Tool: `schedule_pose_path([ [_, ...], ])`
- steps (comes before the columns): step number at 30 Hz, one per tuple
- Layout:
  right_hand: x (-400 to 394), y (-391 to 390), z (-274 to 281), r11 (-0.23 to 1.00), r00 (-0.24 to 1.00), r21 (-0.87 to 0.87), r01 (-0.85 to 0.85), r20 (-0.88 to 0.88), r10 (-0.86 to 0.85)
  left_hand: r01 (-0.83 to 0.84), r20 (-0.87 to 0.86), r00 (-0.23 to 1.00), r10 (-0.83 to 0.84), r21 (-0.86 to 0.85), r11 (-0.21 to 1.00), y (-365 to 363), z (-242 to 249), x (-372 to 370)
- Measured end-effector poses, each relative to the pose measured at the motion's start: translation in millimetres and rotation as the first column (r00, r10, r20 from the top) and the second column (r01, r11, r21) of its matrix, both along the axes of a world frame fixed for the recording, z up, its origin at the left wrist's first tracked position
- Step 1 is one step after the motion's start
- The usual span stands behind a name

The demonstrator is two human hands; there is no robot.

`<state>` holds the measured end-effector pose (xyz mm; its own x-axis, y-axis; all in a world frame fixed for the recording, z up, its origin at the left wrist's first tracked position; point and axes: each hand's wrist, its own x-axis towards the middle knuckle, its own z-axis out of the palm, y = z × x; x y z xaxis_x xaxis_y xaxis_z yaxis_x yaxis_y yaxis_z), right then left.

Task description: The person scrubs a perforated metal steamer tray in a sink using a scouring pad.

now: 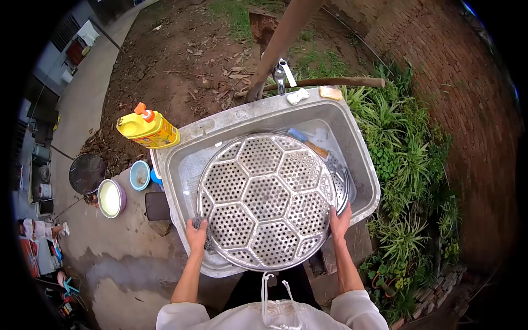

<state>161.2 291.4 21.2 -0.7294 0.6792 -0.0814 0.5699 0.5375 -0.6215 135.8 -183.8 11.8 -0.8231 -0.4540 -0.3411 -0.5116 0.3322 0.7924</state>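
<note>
A large round metal steamer tray [265, 197], perforated in a honeycomb pattern, rests tilted over the near side of the grey stone sink [367, 184]. My right hand [340, 221] grips its right rim, thumb on top. At the lower left rim, my left hand [196, 236] is closed around a grey steel wool scrubber [208, 240] and presses against the tray's edge. Partly hidden behind the tray, another perforated metal piece [342, 186] lies in the sink. A brush [314, 147] with blue bristles and a wooden handle lies in sudsy water there.
On the sink's ledge stand a yellow detergent jug [149, 128], a white soap bar [297, 97] and a yellowish block [330, 93]. The tap [280, 77] rises behind, beside a slanted wooden post [283, 41]. Basins [111, 198] sit on the ground at left; plants [404, 181] grow at right.
</note>
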Motion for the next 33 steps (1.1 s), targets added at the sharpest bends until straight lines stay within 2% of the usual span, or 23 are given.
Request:
schedule_pose_path([
  [1, -4, 10, 10, 0.991, 0.999, -0.131, -0.016, 0.043, 0.022, -0.072, -0.014, 0.997, 0.072, -0.021, 0.997, -2, -10, 26],
  [2, -9, 26, -10, 0.926, 0.999, -0.376, -0.037, -0.027, 0.029, -0.147, -0.031, 0.989, 0.146, -0.04, 0.988, 1, -18, 42],
  [3, -13, 38, -32, 0.798, 0.996, -0.599, -0.073, -0.089, 0.024, -0.167, -0.044, 0.985, 0.165, -0.043, 0.985, 10, -10, 49],
  [5, -30, 29, -20, 0.759, 0.997, -0.649, 0.057, -0.005, -0.08, -0.391, 0.14, 0.917, 0.373, 0.145, 0.909, 34, 10, 64],
  [6, -35, 39, -41, 0.83, 0.997, -0.552, 0.077, 0.036, -0.068, -0.326, 0.161, 0.938, 0.308, 0.104, 0.94, 32, 0, 71],
  [7, -39, 28, -25, 0.888, 0.996, -0.458, 0.045, -0.051, -0.077, -0.344, 0.142, 0.934, 0.328, 0.103, 0.933, 32, 3, 74],
  [9, -49, 11, 4, 0.99, 0.976, -0.116, 0.075, -0.197, -0.097, -0.399, 0.355, 0.904, 0.237, 0.506, 0.765, 34, 5, 79],
  [10, -45, 10, 15, 0.99, 0.975, -0.12, 0.07, -0.202, -0.093, -0.47, 0.428, 0.874, 0.229, 0.625, 0.623, 32, -2, 81],
  [11, -45, 9, 26, 0.994, 0.976, -0.09, 0.059, -0.204, -0.077, -0.462, 0.416, 0.879, 0.232, 0.627, 0.628, 32, -8, 86],
  [12, -46, 12, 29, 0.997, 0.976, -0.064, 0.053, -0.206, -0.065, -0.427, 0.412, 0.889, 0.2, 0.588, 0.686, 34, -4, 85],
  [13, -41, 14, 32, 0.996, 0.975, -0.073, 0.054, -0.212, -0.068, -0.396, 0.416, 0.893, 0.172, 0.545, 0.739, 35, -2, 85],
  [14, -32, 15, 35, 0.989, 0.974, -0.133, 0.058, -0.212, -0.086, -0.402, 0.413, 0.892, 0.184, 0.541, 0.739, 36, 0, 88],
  [15, -30, 17, 37, 0.98, 0.973, -0.191, 0.052, -0.213, -0.094, -0.422, 0.413, 0.89, 0.195, 0.583, 0.694, 38, 3, 91],
  [17, -34, 22, 39, 0.98, 0.969, -0.199, 0.014, -0.237, -0.062, -0.472, 0.419, 0.877, 0.235, 0.665, 0.579, 45, 7, 107],
  [19, -38, 22, 42, 0.976, 0.962, -0.216, -0.011, -0.27, -0.049, -0.452, 0.402, 0.888, 0.225, 0.669, 0.59, 58, 45, 114],
  [21, -48, 20, 38, 0.973, 0.952, -0.217, -0.075, -0.305, 0.006, -0.528, 0.428, 0.838, 0.339, 0.472, 0.706, 52, 29, 128],
  [22, -55, 17, 39, 0.964, 0.953, -0.24, -0.11, -0.301, 0.034, -0.578, 0.399, 0.81, 0.431, 0.413, 0.704, 69, 66, 125],
  [23, -63, 9, 41, 0.953, 0.953, -0.266, -0.143, -0.297, 0.06, -0.6, 0.395, 0.796, 0.459, 0.411, 0.687, 65, 79, 127],
  [25, -74, -16, 43, 0.907, 0.94, -0.382, -0.179, -0.338, 0.043, -0.516, 0.367, 0.856, 0.364, 0.558, 0.65, 58, 97, 140],
  [28, -82, -56, 28, 0.854, 0.911, -0.418, -0.309, -0.39, 0.138, -0.628, 0.347, 0.772, 0.533, 0.545, 0.555, 57, 131, 157],
  [29, -82, -62, 22, 0.808, 0.919, -0.502, -0.307, -0.376, 0.116, -0.683, 0.348, 0.719, 0.602, 0.514, 0.519, 62, 137, 168],
  [30, -81, -73, 19, 0.76, 0.929, -0.578, -0.297, -0.357, 0.091, -0.657, 0.33, 0.737, 0.59, 0.558, 0.508, 47, 119, 187],
  [33, -81, -99, 16, 0.715, 0.952, -0.633, -0.297, -0.255, 0.17, -0.644, 0.296, 0.722, 0.626, 0.618, 0.451, 30, 100, 222],
])
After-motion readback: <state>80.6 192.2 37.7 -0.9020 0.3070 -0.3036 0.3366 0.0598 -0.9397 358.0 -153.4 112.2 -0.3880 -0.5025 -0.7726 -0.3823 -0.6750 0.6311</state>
